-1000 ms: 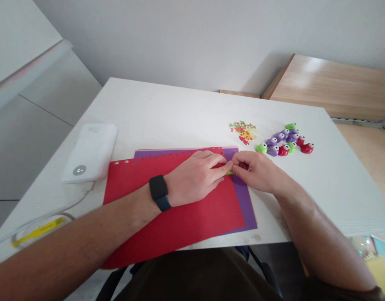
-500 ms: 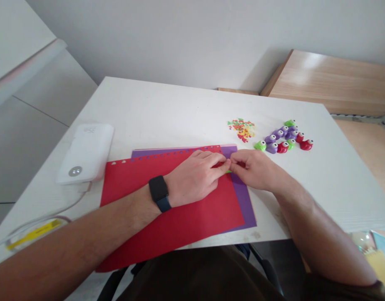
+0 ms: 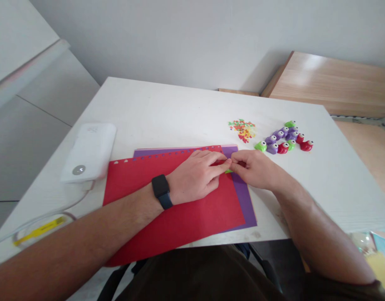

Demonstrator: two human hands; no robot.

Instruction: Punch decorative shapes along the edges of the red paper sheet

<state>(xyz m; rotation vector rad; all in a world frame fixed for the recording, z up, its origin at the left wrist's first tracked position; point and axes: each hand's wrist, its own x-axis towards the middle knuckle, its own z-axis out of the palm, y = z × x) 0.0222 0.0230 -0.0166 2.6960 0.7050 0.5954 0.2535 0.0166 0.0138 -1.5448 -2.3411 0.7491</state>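
A red sheet of paper [image 3: 180,217] lies over a purple sheet [image 3: 249,211], with a row of small punched holes along its far edge. My left hand [image 3: 198,177], with a watch [image 3: 161,190] on its wrist, rests on the red sheet; its fingers close around a small green craft punch [image 3: 228,171] at the sheet's right edge. My right hand [image 3: 255,167] meets it from the right, thumb and curled fingers pinching at the same punch. Most of this punch is hidden under the fingers.
Several green, purple and red craft punches [image 3: 283,147] stand at the right. Left of them lies a pile of tiny coloured paper cut-outs [image 3: 242,128]. A white power bank [image 3: 88,152] with a cable [image 3: 67,209] and a yellow tag [image 3: 40,230] occupies the table's left side.
The view has shifted slightly. Both hands stay at the red sheet's right edge around the green craft punch, with only a tiny movement of the fingers.
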